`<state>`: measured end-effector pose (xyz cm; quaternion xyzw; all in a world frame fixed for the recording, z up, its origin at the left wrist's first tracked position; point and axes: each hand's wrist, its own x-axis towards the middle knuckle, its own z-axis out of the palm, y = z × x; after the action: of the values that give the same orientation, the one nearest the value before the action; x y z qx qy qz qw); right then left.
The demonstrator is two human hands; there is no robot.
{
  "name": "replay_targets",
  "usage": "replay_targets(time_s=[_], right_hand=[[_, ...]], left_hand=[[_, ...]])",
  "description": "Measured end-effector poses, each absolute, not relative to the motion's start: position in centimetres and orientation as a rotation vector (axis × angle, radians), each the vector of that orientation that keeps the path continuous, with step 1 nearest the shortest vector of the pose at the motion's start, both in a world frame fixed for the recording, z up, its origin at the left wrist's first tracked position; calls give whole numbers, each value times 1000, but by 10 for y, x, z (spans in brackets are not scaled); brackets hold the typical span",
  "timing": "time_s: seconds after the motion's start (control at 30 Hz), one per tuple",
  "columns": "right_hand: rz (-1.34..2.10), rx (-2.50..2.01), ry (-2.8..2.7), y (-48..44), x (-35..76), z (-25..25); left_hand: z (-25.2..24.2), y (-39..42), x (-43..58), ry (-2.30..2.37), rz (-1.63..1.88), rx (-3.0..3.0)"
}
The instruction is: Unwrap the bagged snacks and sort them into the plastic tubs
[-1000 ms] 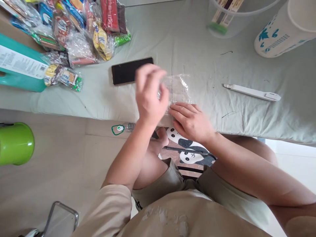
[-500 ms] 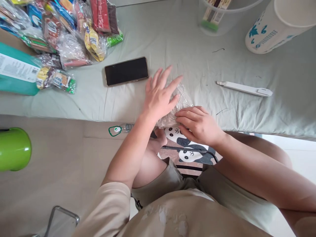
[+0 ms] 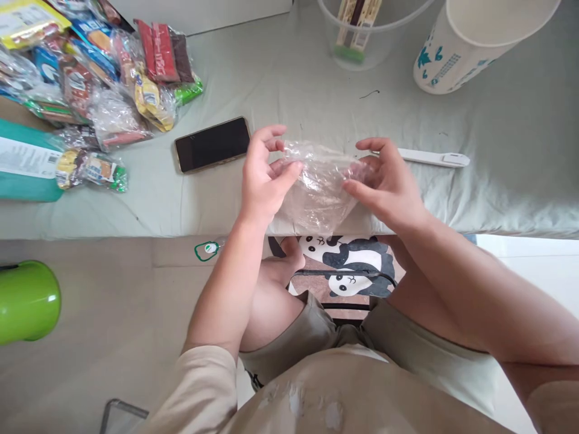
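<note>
A crumpled clear plastic bag (image 3: 319,193) is spread between my two hands, just above the near edge of the cloth-covered surface. My left hand (image 3: 266,172) grips its left side, thumb on the near face and fingers curled behind. On the other side my right hand (image 3: 389,181) pinches the bag, some fingers showing through the film. Left of my left hand lies a black phone (image 3: 212,144), screen up. A white utility knife (image 3: 434,158) rests behind my right hand, its tip end hidden by the fingers.
Wrapped snacks (image 3: 113,78) are heaped at the far left beside a teal packet (image 3: 27,160). A clear plastic tub (image 3: 380,45) and a white paper cup (image 3: 470,48) stand at the back right. A green bin (image 3: 29,301) is on the floor at left.
The plastic bag was pressed flat under my hands; now it is lifted and spread between them. My hands have moved apart, and the camera view has shifted a little.
</note>
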<state>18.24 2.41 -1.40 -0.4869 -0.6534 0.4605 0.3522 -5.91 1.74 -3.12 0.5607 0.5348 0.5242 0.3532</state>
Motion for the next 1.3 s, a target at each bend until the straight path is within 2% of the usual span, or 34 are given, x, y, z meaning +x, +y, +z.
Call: replay_targets(time_s=[0.13, 0.2, 0.4, 0.57, 0.8, 0.97, 1.1, 1.3], right_hand=[[1573, -1138, -1339, 25, 179, -7], [1658, -1123, -1287, 25, 176, -2], [1607, -1135, -1159, 24, 173, 5], [1469, -1201, -1268, 22, 176, 6], [1446, -1156, -1259, 27, 180, 9], [1508, -1176, -1331, 31, 187, 7], [1370, -1233, -1399, 28, 189, 5], [1790, -1149, -1536, 26, 206, 10]], left_hand=[[-32, 18, -66, 1277, 1433, 1196], [-27, 16, -65, 1191, 1372, 1076], [-3, 7, -53, 1062, 1024, 1008], [2, 7, -49, 1151, 1044, 955], [2, 8, -53, 1092, 1185, 1000], [6, 8, -60, 1131, 1153, 1123], [2, 7, -59, 1164, 1097, 1167], [-6, 6, -58, 1217, 1130, 1238]])
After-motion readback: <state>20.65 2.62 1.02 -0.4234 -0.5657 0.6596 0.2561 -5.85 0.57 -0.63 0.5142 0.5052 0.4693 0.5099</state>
